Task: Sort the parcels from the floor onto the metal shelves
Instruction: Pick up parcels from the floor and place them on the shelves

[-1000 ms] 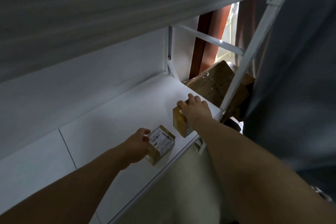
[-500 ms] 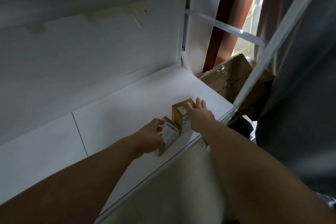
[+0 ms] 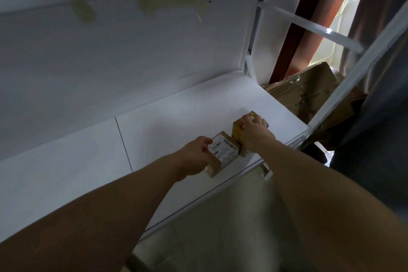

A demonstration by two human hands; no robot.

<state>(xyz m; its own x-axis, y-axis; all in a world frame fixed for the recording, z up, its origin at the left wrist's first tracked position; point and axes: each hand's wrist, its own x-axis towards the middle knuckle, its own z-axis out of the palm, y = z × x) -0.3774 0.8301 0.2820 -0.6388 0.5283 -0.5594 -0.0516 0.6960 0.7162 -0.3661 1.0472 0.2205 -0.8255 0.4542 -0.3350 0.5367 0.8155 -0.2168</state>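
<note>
Gripping the labelled parcel [image 3: 223, 150] by its end in the left hand [image 3: 194, 157] with curled fingers [image 3: 205, 140]; clasping the taller parcel [image 3: 237, 133] over its top with the right hand [image 3: 255, 131]. Resting both, touching, near the metal shelf [image 3: 176, 115] front edge. Probably handling as light, stiff cartons; pinching opposite faces likely suiting best.

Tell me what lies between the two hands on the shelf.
Only the two small parcels, in the head view: the left hand grips the labelled parcel, the right hand holds the yellow parcel, and they stand touching, side by side.
</note>
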